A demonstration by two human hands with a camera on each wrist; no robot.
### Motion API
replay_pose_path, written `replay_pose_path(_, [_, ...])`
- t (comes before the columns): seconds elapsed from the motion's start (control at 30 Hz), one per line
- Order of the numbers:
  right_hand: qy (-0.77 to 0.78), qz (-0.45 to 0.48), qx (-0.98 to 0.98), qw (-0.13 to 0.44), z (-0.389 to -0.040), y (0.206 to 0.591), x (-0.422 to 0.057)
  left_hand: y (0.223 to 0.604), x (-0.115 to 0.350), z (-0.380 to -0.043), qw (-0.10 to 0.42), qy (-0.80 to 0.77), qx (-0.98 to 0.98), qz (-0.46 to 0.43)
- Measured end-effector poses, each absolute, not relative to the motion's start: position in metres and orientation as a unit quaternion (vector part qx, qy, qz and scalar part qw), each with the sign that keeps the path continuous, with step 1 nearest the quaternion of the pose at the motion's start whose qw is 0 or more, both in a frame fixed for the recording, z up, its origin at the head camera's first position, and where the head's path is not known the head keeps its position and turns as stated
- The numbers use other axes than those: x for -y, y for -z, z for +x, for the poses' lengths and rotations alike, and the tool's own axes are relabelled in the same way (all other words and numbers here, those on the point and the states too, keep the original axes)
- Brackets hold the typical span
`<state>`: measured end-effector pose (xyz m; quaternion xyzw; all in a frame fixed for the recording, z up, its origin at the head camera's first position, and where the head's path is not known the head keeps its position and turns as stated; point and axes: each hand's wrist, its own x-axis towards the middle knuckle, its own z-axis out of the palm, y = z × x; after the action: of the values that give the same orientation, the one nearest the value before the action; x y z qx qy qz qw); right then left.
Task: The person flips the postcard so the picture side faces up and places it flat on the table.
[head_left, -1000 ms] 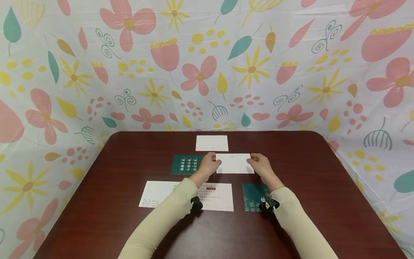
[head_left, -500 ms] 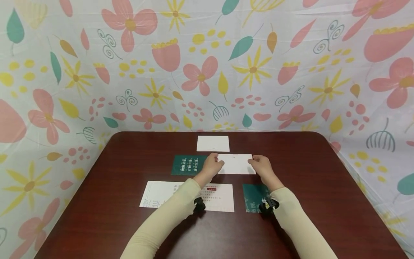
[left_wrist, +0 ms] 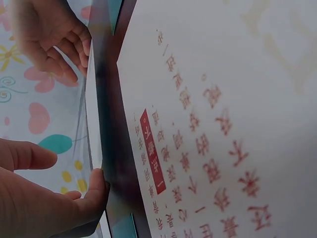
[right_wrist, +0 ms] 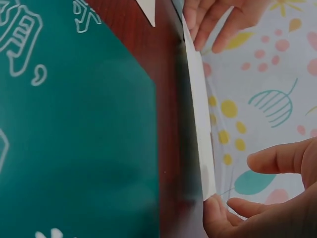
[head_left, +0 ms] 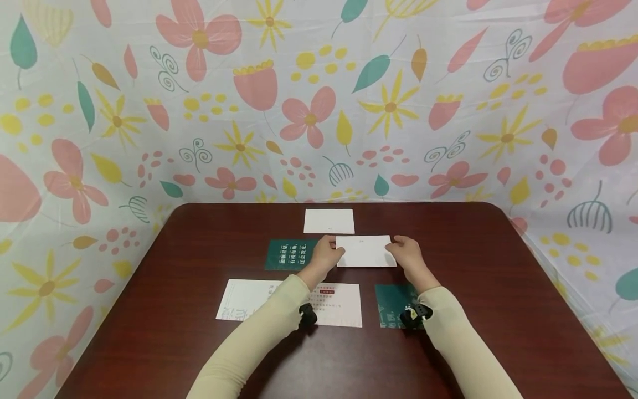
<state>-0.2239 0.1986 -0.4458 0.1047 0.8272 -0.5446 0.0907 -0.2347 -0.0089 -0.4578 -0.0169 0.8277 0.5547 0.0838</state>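
Observation:
Ahead of me in the head view, a plain white card [head_left: 366, 254] with a tiny mark lies between both hands. My left hand [head_left: 325, 256] touches its left end, while my right hand [head_left: 407, 256] is at its right end. In the left wrist view the card [left_wrist: 94, 114] appears edge-on; a finger of my left hand [left_wrist: 59, 203] meets its near end, thumb lifted apart. The right wrist view likewise has my right hand [right_wrist: 267, 208] with a fingertip against the card's end and the thumb held away. What lies under the card is hidden.
A second white card [head_left: 329, 221] lies behind. To the left is a green card [head_left: 286, 255] with white writing, partly hidden by the left hand. Nearer are a long white sheet [head_left: 239, 293] with red print and another green card [head_left: 390, 302] beside the right wrist. A patterned cloth [head_left: 309, 111] hangs behind the table.
The white card between my hands has shifted slightly to the right, with its far edge a touch farther back. My right hand has moved right a little with it.

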Motion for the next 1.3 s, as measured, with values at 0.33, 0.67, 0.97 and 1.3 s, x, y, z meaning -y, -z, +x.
replay_pose_path(0.33, [0.568,0.116,-0.811,0.07,-0.226,0.448,-0.204,0.457,0.018,-0.238,0.097,-0.571,-0.815,-0.029])
replay_pose_path(0.67, [0.574,0.13,-0.808,0.032,-0.228,0.449,-0.207,0.456,0.022,-0.239,0.075,-0.618,-0.781,-0.046])
replay_pose_path(0.97, [0.579,0.132,-0.804,0.032,-0.228,0.444,-0.21,0.454,0.028,-0.238,0.078,-0.63,-0.772,-0.026])
replay_pose_path(1.3, [0.644,0.131,-0.753,0.037,-0.228,0.442,-0.211,0.453,0.033,-0.24,0.056,-0.648,-0.759,-0.022])
